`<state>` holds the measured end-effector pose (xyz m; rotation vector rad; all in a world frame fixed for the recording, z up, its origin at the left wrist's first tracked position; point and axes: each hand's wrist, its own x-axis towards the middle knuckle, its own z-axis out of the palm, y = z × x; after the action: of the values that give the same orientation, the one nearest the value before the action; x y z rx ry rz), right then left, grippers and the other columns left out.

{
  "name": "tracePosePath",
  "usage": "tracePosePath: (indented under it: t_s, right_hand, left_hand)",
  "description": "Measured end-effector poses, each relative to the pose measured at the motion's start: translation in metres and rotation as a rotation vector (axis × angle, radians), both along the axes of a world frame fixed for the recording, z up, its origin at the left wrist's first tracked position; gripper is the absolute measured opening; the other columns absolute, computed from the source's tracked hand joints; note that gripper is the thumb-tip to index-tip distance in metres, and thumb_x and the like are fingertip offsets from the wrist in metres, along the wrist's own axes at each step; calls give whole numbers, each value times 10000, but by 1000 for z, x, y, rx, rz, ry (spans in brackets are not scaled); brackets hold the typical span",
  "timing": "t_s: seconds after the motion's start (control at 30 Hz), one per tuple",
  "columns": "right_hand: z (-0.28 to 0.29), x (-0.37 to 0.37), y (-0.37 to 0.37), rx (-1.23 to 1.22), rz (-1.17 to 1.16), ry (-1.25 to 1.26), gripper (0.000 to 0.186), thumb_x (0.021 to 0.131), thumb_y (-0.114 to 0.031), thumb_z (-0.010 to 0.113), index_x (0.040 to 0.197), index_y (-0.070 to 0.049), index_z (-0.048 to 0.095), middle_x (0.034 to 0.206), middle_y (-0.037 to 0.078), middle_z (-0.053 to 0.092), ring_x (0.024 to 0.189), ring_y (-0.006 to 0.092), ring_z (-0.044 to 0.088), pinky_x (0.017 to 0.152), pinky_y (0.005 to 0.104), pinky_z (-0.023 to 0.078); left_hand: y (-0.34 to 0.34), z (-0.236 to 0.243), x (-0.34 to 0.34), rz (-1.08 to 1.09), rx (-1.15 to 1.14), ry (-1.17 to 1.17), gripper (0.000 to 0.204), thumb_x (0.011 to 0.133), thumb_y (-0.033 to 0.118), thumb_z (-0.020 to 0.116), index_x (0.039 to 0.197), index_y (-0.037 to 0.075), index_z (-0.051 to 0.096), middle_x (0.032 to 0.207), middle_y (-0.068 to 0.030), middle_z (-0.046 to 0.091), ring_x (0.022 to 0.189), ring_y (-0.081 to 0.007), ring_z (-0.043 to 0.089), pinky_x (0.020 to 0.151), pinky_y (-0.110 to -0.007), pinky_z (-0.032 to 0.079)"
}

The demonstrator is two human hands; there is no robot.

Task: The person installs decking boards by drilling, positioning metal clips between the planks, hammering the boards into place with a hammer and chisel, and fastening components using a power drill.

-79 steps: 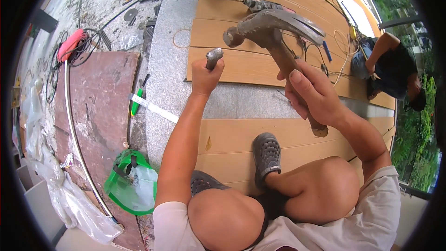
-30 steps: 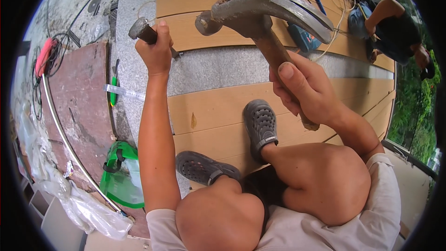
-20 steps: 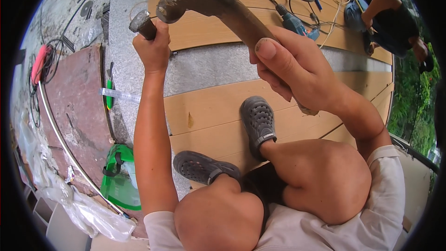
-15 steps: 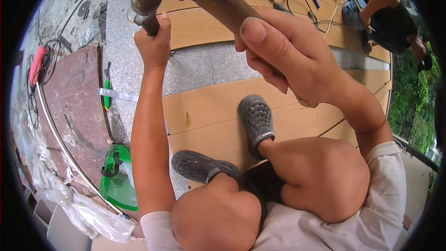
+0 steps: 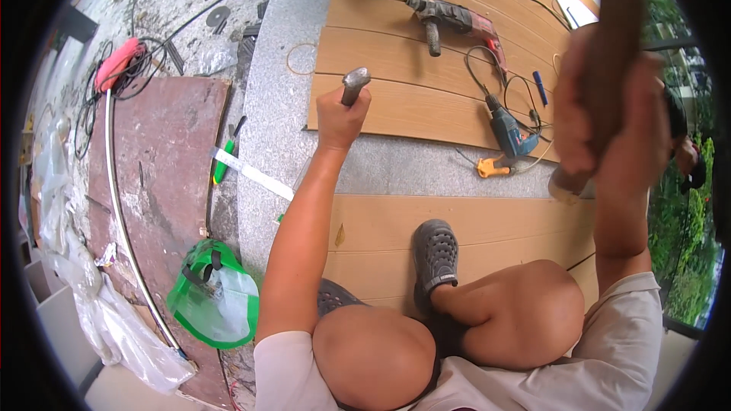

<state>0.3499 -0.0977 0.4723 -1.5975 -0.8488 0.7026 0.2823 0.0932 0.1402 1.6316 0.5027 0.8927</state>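
Wrapped in a fist, my left hand (image 5: 339, 120) holds a short metal chisel (image 5: 355, 82) upright, its flattened top sticking out above the thumb. The hand is at the edge of the wood-grain decking boards (image 5: 365, 53), and the chisel's lower end is hidden. My right hand (image 5: 609, 114), blurred by motion, is raised close to the view on the right, closed around the wooden handle of a hammer (image 5: 620, 23). The handle's butt shows below the fist, while the hammer's head is out of the picture.
On the boards beyond lie a rotary hammer drill (image 5: 457, 19), a blue drill (image 5: 506, 125) and a blue marker (image 5: 540, 87). A green-handled tool (image 5: 225, 156), a clear ruler (image 5: 251, 173) and a green face shield (image 5: 213, 297) lie left. Another person's hand (image 5: 687, 161) shows at the right.
The hammer has swung up and away from the chisel, rightward with my right hand. My left hand still grips the chisel. The view has shifted, so more of the boards and drills shows.
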Motion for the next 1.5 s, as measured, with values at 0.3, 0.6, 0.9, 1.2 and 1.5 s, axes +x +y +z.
tracePosePath:
  t_s: [0.3, 0.6, 0.9, 1.2, 1.5]
  right_hand:
    - [-41, 13, 23, -455, -68, 10, 500, 1106, -490, 455, 830, -74, 485, 592, -10, 446, 419, 63, 417, 384, 243, 333]
    - [-59, -18, -45, -325, -116, 48, 518, 1106, -503, 451, 882, -44, 531, 623, -7, 480, 460, 60, 444, 426, 229, 347]
    - [-120, -30, -91, -365, -156, 300, 546, 1075, -576, 464, 998, -40, 528, 679, 14, 497, 457, 60, 427, 418, 225, 343]
    - [-132, -29, -103, -395, -142, 345, 516, 1085, -547, 465, 977, -46, 523, 691, 14, 503, 465, 63, 439, 422, 230, 359]
    - [-125, -15, -76, -424, -63, 162, 539, 1085, -529, 501, 834, -53, 534, 647, -36, 473, 577, 53, 425, 508, 268, 374]
  left_hand:
    - [-10, -5, 9, -52, 26, -7, 297, 892, 168, 692, 696, -23, 577, 565, -181, 489, 468, -242, 469, 497, -398, 412]
    - [22, -16, -8, -11, -200, -37, 413, 972, 213, 687, 634, 16, 554, 537, 14, 497, 506, -75, 468, 470, -316, 358]
    - [16, 2, -26, -57, -300, -62, 484, 1005, 171, 624, 564, 75, 449, 530, 31, 452, 486, -60, 417, 467, -271, 311]
    - [8, -1, -11, -103, -281, -70, 472, 1010, 186, 627, 581, 67, 471, 540, 27, 467, 494, -60, 427, 478, -265, 325]
    - [0, 4, 2, -45, -215, -35, 463, 1025, 182, 619, 601, 80, 464, 554, 30, 428, 487, -69, 389, 469, -270, 302]
